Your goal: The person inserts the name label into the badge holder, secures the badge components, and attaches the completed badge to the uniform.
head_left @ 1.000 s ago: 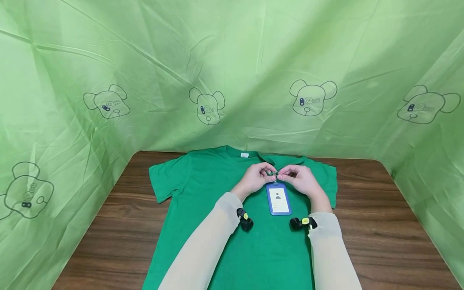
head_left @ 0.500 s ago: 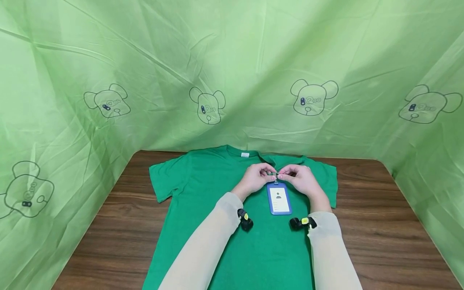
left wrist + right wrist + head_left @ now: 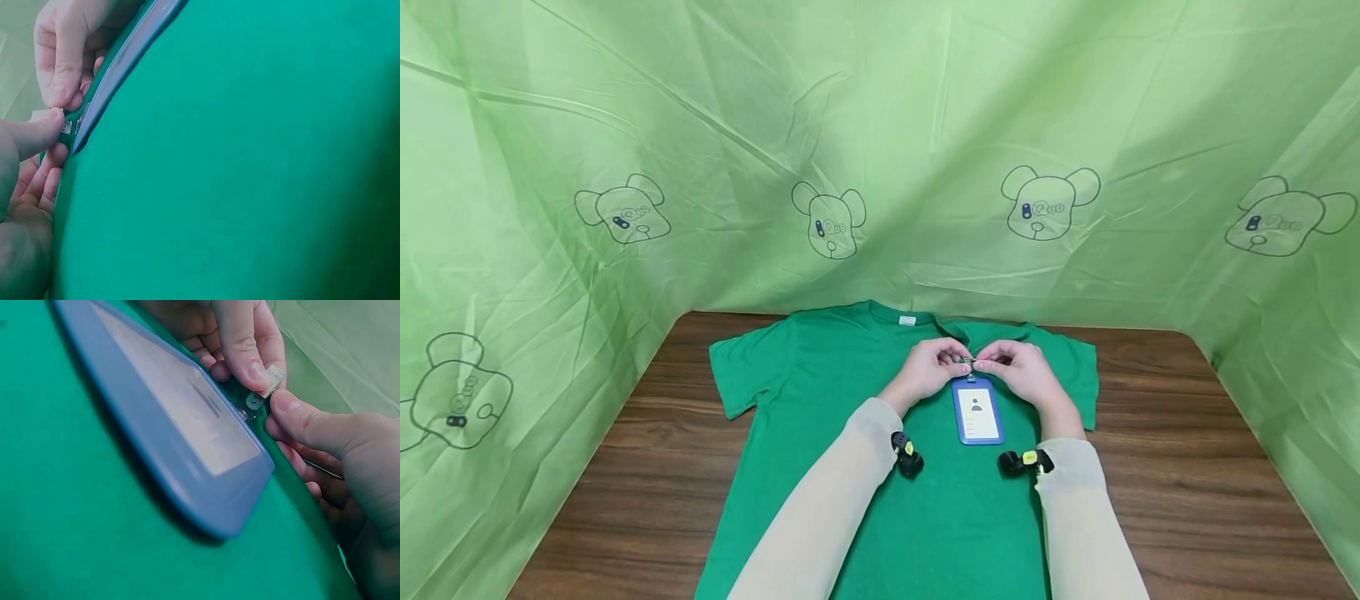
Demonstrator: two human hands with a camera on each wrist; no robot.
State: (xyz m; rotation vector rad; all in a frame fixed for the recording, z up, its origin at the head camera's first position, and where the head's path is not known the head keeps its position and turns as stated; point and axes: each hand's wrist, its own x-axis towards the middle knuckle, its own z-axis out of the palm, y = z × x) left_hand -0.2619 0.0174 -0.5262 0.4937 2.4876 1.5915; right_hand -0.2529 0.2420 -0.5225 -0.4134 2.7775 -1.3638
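A green T-shirt (image 3: 925,508) lies spread out, its neckline at the far side. On its chest, right of centre, rests an ID badge (image 3: 977,414) in a blue frame with a white card. My left hand (image 3: 927,367) pinches the badge's small metal clip (image 3: 274,381) between thumb and fingers, just above the frame. From the other side, my right hand (image 3: 1018,371) pinches at the same clip, thumb against fingertips; fingers of both hands bend around the shirt's fabric there. What lies between the right fingertips is mostly hidden.
Beneath the shirt is a dark wooden table (image 3: 1180,467). Light green cloth walls (image 3: 925,108) printed with bear outlines stand close behind and at both sides. Black wrist cameras (image 3: 910,462) hang near the badge's lower end.
The badge has shifted very slightly upward and to the right since the first frame. Both hands keep their place and their pinch at the clip.
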